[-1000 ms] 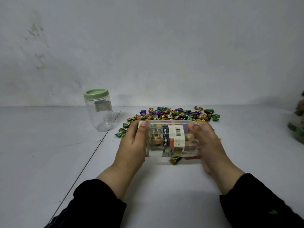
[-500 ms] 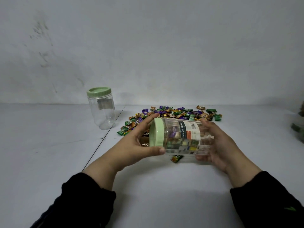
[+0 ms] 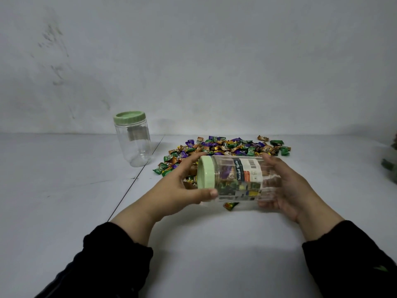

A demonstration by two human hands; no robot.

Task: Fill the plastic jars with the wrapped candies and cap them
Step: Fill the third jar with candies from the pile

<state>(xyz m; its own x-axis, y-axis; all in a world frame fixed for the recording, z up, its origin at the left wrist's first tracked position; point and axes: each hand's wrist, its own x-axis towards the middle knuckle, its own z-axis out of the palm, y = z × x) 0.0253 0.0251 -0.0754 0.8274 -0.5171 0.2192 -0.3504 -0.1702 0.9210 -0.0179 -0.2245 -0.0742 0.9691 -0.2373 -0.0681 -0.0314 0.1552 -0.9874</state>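
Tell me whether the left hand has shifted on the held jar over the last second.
Yes. The left hand moved from the jar's side to its green cap, toward the upright empty jar.

The left hand covers the near rim of the held jar's green cap, and the jar body hides the right hand's palm and most of a single candy on the counter beneath it. The far-side sticker inside the empty jar is too blurred to read. At the right edge, a green-and-dark object is cut off and cannot be identified.
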